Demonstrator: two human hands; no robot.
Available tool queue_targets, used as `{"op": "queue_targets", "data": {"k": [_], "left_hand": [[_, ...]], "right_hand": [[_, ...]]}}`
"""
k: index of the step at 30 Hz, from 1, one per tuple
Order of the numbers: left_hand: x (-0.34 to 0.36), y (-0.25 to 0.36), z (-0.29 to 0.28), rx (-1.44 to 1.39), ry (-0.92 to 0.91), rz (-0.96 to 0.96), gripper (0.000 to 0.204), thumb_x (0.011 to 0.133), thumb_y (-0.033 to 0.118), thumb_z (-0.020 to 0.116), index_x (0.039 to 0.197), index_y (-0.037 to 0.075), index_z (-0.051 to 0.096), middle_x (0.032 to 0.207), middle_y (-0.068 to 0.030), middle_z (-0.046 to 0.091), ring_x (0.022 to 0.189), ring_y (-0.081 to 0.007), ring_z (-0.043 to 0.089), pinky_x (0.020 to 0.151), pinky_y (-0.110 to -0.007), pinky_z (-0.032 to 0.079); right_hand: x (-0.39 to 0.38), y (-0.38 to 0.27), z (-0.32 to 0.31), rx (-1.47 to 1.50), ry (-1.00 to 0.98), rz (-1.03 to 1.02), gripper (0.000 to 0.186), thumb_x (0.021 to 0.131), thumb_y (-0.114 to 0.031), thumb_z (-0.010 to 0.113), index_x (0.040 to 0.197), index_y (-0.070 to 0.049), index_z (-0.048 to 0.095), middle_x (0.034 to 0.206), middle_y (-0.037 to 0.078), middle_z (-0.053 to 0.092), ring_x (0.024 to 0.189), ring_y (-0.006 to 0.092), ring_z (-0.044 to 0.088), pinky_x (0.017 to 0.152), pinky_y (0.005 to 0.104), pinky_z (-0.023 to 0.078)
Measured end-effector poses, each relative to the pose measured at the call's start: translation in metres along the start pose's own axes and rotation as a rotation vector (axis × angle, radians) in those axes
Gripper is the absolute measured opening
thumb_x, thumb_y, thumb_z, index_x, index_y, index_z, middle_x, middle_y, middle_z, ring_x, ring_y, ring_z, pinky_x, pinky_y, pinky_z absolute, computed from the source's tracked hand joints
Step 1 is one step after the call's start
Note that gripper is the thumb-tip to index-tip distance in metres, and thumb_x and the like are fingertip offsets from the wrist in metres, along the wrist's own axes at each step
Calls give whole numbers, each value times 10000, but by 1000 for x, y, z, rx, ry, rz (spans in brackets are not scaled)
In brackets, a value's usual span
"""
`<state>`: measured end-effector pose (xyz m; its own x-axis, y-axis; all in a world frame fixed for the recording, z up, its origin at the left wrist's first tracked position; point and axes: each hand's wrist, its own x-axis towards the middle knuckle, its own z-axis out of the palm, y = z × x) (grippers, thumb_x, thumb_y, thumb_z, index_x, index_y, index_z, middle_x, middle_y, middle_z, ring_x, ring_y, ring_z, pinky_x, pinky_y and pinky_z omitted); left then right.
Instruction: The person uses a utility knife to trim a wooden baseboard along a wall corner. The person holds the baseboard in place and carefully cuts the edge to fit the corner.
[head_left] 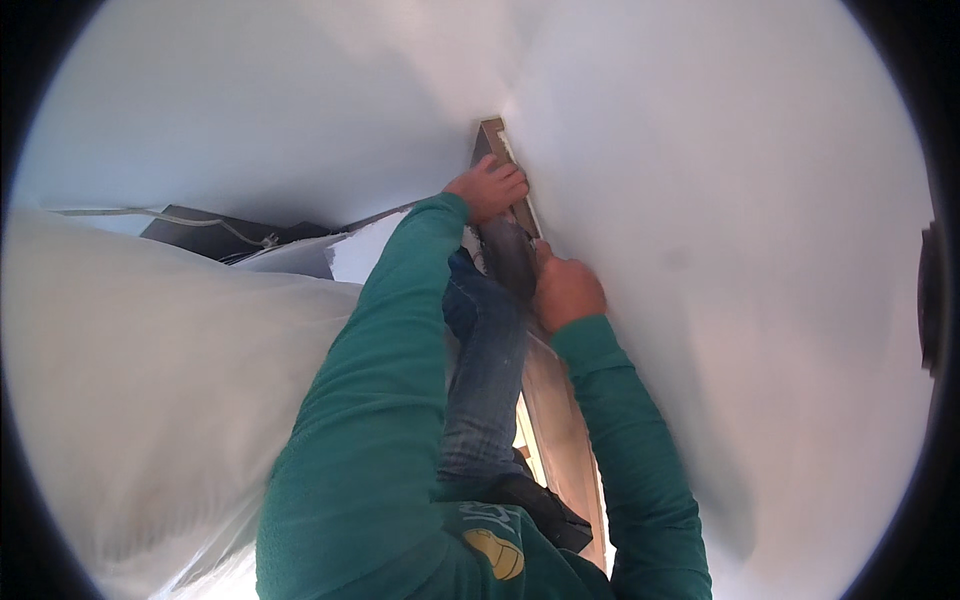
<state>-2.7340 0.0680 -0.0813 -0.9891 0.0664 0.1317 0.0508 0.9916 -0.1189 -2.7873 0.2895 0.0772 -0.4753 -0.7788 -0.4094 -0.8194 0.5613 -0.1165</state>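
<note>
Left hand (488,188) grips the top end of a wooden board (515,215) against the white wall (720,200), right hand (565,290) clasps it lower; seating appears underway, steady pressure needed.

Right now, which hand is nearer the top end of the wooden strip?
Left. The left hand grips the wooden strip just below its top end; the right hand holds it lower down.
</note>
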Motion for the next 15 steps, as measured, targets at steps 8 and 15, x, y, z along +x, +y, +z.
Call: {"op": "queue_targets", "data": {"k": [8, 15], "left_hand": [[1, -3, -1, -34, 108, 22, 435, 865, 350, 718, 1229, 148, 589, 1248, -42, 574, 1284, -236, 528, 1029, -485, 420], [1, 1, -7, 84, -1, 14, 512, 885, 382, 716, 1323, 157, 573, 1319, -40, 567, 1292, -242, 522, 1066, -529, 409]], "right_hand": [[-6, 3, 10, 13, -4, 43, 428, 1027, -164, 466, 1445, -140, 560, 981, 250, 727, 913, 430, 732, 822, 531, 594], [-8, 9, 40, 59, 30, 102, 491, 995, -139, 513, 1482, -195, 530, 973, 258, 701, 929, 435, 707, 838, 537, 572]]}}
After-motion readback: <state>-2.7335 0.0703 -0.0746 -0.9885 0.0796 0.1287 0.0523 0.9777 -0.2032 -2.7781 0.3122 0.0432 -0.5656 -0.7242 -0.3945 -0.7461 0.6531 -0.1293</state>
